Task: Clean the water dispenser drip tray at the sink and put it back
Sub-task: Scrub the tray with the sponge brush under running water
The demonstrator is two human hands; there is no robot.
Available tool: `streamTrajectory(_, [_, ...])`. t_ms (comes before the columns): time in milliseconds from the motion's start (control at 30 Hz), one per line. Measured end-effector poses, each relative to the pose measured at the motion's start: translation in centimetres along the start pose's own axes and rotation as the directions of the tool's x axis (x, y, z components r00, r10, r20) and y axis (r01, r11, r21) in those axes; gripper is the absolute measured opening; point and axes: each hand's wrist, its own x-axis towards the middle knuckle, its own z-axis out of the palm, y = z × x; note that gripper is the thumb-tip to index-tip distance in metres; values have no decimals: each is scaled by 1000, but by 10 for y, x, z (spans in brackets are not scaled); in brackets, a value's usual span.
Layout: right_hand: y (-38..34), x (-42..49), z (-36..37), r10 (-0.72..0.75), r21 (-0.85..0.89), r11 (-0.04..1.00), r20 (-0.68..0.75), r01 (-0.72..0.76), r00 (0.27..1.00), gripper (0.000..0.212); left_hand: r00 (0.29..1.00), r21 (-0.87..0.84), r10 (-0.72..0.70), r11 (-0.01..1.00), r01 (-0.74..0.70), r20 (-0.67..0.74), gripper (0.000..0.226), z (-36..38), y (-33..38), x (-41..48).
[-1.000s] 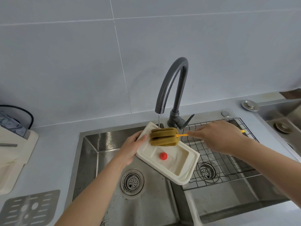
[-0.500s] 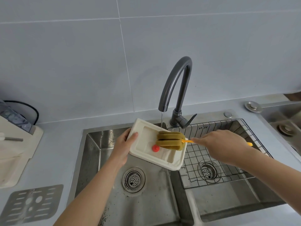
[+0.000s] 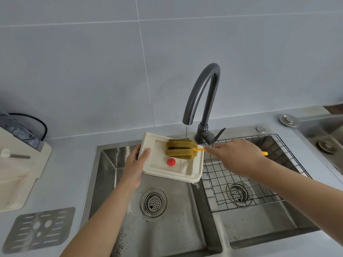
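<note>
Head view, ridged sponge brush [image 3: 181, 149], plastic tray [image 3: 159, 173]

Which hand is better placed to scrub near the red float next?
The right hand: it already holds the sponge brush inside the drip tray, just above the red float. The left hand steadies the tray.

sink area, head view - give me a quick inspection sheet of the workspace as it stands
surface: grey countertop around a steel double sink; thin stream running from the faucet
job's things: white drip tray held tilted over the left basin, red float inside; sponge brush pressed into it; slotted metal grate lying on the counter
clutter: wire rack in the right basin
grippers: left hand grips the tray's left edge; right hand grips the brush's orange handle
cables: black cable behind the water dispenser
surroundings: grey tiled wall
</note>
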Motion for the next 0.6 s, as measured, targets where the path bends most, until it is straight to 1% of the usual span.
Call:
streamTrajectory(167, [-5,-2,4,60,-15,998,24,-60,998,50,996,-16,74,997,-75,-44,22,-5,5,1])
streamTrajectory(300, [-12,-3,3,80,-38,996,61,-78,995,40,987,-10,148,989,-149,-60,19,-6,10,1])
streamTrajectory(400, [-16,-2,-2,50,-61,997,117,-43,992,33,983,-1,181,983,-181,-36,19,-5,12,0])
streamTrajectory(600, [-21,2,-12,-10,-139,990,188,37,982,31,959,94,283,955,-280,-24,18,0,17,1])
